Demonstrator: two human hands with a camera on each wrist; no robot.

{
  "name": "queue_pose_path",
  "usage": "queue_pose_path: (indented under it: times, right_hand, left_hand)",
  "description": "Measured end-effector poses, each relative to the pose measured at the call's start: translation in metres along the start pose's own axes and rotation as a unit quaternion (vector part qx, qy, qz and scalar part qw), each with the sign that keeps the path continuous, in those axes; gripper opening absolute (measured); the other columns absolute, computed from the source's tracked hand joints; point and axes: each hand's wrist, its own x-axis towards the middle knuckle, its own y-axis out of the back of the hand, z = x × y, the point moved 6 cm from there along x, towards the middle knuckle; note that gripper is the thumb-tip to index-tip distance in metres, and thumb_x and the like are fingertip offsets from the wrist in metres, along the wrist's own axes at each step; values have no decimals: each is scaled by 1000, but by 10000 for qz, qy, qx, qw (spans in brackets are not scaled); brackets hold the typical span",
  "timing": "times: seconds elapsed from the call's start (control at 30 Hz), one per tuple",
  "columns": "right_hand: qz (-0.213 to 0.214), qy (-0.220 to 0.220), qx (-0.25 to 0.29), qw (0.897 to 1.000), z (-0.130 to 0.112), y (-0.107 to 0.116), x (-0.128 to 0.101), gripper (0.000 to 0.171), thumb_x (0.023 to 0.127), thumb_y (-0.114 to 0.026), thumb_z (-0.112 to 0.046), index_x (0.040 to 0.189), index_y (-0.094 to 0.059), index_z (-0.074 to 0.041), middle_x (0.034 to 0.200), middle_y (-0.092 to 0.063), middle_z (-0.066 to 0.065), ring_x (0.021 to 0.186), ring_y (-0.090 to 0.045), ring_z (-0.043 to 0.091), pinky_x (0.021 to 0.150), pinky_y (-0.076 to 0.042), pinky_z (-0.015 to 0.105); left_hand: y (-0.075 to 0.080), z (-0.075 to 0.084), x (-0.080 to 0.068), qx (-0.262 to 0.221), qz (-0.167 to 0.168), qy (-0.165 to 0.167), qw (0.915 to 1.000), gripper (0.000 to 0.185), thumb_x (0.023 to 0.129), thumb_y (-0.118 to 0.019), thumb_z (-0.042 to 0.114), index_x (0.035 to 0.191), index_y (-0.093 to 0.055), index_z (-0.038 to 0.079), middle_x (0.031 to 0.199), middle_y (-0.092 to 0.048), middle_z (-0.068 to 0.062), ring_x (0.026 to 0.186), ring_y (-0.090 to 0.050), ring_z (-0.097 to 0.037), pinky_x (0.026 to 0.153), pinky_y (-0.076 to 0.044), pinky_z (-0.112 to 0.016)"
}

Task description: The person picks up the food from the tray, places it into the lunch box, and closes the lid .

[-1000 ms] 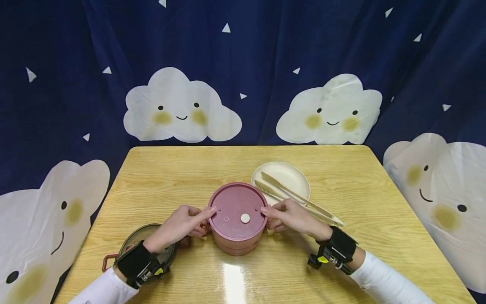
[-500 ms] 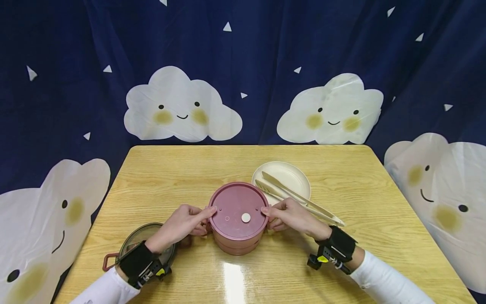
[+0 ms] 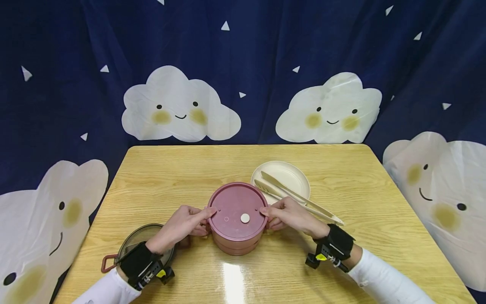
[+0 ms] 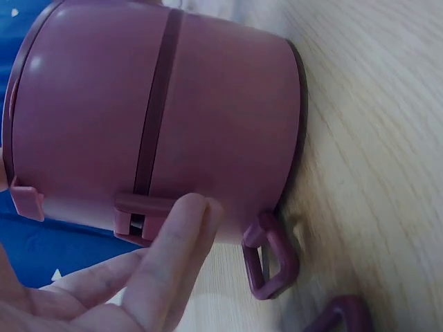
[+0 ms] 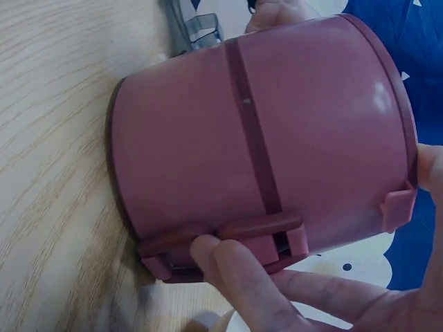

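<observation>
Gripping from both sides, the two hands bracket the pink lunch box (image 3: 237, 218), which stands upright on the wooden table (image 3: 341, 177), near its front edge and about midway across. It is a round, stacked container with a dark seam band around its wall and a flat lid (image 3: 236, 210) carrying a small white plug (image 3: 245, 218).

On the box's left flank, the left hand (image 3: 182, 226) has its thumb up at the lid rim while the fingers (image 4: 173, 256) curl in against the side clasp (image 4: 138, 214). On the opposite flank, the right hand (image 3: 290, 216) mirrors it: thumb on the rim, fingertips (image 5: 221, 256) hooked under the other side clasp (image 5: 259, 232). Both hands are closed around the box, not spread.

Judging from that grip, the step in hand is working the two clasps. Doing it well would mean even pressure on both sides, thumbs bearing down on the lid so the box does not tip or skate across the glossy tabletop.

Behind and to the right of the box sits a cream plate (image 3: 294, 175), with cream tongs (image 3: 300, 198) lying across it, their tips running out past the right hand. To the front left of the box, partly under the left forearm, rests a glass lid (image 3: 134, 242) with a reddish handle loop (image 3: 107, 264).
</observation>
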Motion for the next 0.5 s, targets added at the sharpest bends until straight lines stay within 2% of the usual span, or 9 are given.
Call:
queue_pose_path:
  times: [0.23,0.4,0.5]
  right_hand:
    - [-159,7,52,9999,-3,0,0,50,99,-67,-39,111,-76,9,99,-81,22,93,-80,33,88,-64,45]
    - [-124,11,126,9998,-4,-1,-1,40,98,-69,-36,94,-74,4,89,-79,16,89,-79,24,88,-64,43]
    - [-95,9,138,9999,-4,-1,-1,38,98,-69,-35,93,-74,3,89,-79,15,89,-79,23,88,-64,43]
  left_hand:
    - [1,-1,2,-85,-142,55,9998,55,99,-67,53,105,-79,-1,111,-77,-14,92,-81,-24,91,-63,-35]
    - [1,2,-1,-151,-176,80,9997,54,99,-67,50,109,-79,-2,111,-76,-14,94,-81,-27,91,-63,-37]
    - [0,3,-1,-199,-179,109,9996,54,100,-67,50,110,-79,-2,111,-76,-15,94,-81,-27,92,-63,-38]
